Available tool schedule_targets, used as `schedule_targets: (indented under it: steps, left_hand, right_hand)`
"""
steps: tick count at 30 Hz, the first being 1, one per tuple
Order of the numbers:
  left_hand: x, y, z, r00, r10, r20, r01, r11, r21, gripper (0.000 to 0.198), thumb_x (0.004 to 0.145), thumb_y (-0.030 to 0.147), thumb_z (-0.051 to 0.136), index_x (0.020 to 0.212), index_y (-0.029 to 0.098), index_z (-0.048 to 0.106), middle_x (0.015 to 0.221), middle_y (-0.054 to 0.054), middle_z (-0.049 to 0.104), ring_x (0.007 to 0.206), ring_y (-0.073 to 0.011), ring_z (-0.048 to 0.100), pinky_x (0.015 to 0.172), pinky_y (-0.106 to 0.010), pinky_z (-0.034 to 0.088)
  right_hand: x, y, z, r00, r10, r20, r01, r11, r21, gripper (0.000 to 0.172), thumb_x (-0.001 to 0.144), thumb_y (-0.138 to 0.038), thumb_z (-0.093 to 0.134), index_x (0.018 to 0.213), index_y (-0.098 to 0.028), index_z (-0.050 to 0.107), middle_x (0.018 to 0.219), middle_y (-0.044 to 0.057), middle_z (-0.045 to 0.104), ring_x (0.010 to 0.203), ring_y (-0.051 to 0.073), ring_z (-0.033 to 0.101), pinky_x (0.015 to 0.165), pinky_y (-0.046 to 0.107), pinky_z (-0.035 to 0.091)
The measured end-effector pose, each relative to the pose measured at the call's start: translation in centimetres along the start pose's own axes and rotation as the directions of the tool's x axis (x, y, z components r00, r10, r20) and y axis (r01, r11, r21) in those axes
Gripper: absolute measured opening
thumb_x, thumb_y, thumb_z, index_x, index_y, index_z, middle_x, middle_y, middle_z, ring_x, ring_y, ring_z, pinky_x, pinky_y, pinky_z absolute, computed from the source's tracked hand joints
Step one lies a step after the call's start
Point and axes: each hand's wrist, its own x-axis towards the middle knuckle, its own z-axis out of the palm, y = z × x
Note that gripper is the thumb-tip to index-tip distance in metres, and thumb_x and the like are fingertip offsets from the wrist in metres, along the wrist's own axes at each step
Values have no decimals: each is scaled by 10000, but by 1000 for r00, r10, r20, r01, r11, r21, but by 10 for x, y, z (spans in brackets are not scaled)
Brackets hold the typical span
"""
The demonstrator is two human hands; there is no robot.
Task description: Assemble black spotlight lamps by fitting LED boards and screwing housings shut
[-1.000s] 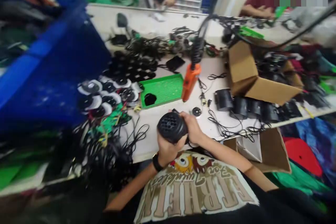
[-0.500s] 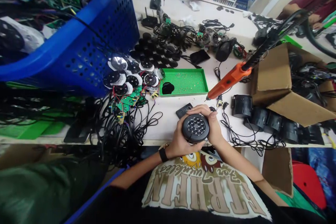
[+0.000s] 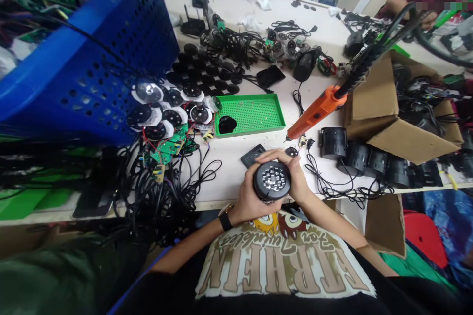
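Note:
Both my hands hold a round black lamp housing (image 3: 272,180) with a grid of small LEDs facing up, just above the table's near edge. My left hand (image 3: 248,200) cups it from the left and below, fingers wrapped round its side. My right hand (image 3: 297,177) grips its right side, with fingers curled over the top rim. A small dark flat cover (image 3: 252,155) lies on the table just beyond the housing. An orange electric screwdriver (image 3: 314,112) hangs tip-down to the right of it.
A green tray (image 3: 258,115) sits behind the hands. A blue perforated basket (image 3: 88,59) fills the left. Round discs, circuit boards and tangled black cables (image 3: 166,182) lie at left. Black housings (image 3: 364,157) and an open cardboard box (image 3: 384,108) stand at right. Other people work across the table.
The housing has turned so its LED face points up. My right hand has closed over its right side and top rim. The view has steadied and shifted slightly.

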Motion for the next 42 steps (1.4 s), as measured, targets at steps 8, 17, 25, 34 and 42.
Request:
schedule_targets:
  steps: [8, 17, 25, 34, 42]
  left_hand:
    - [2, -3, 9, 998, -20, -54, 23, 999, 46, 899, 678, 300, 839, 1454, 198, 396, 1312, -175, 642, 1178, -350, 690, 952, -504, 606]
    - [40, 18, -13, 931, -235, 280, 267, 960, -79, 734, 671, 293, 833, 1311, 168, 497, 1222, -160, 668, 1132, -369, 681, 960, -554, 592]
    - [26, 18, -19, 954, -192, 231, 184, 981, 54, 972, 684, 387, 902, 1476, 191, 375, 1457, -207, 569, 1322, -390, 600, 1086, -586, 526]
    - [18, 15, -18, 971, -40, 235, -8, 979, 202, 903, 840, 469, 760, 1544, 145, 297, 1460, -252, 576, 1319, -385, 617, 1062, -550, 557]
    - [19, 16, -19, 955, -156, 252, 141, 987, 77, 874, 797, 469, 796, 1504, 166, 380, 1464, -222, 581, 1320, -381, 606, 1091, -557, 516]
  right_hand:
    - [9, 13, -3, 998, 58, -16, -56, 992, 109, 723, 937, -803, 345, 787, -209, 728, 871, 92, 764, 898, 249, 720, 911, 422, 564]
    - [13, -1, -30, 908, -190, 372, 314, 899, -306, 553, 957, -694, 501, 1289, -287, 678, 1231, 93, 742, 1158, 275, 671, 1039, 496, 506]
    - [17, 4, -27, 946, -287, 149, 323, 857, -402, 243, 932, -443, 691, 1066, -242, 712, 1051, 90, 743, 1035, 256, 690, 949, 459, 550]
    - [24, 10, -37, 869, -402, 289, 474, 844, -250, 337, 1019, -482, 525, 1013, -212, 726, 1003, 107, 744, 984, 238, 699, 871, 433, 574]
    - [19, 13, -31, 948, -258, 189, 305, 907, -291, 304, 996, -485, 584, 946, -224, 732, 976, 87, 756, 968, 225, 711, 900, 415, 571]
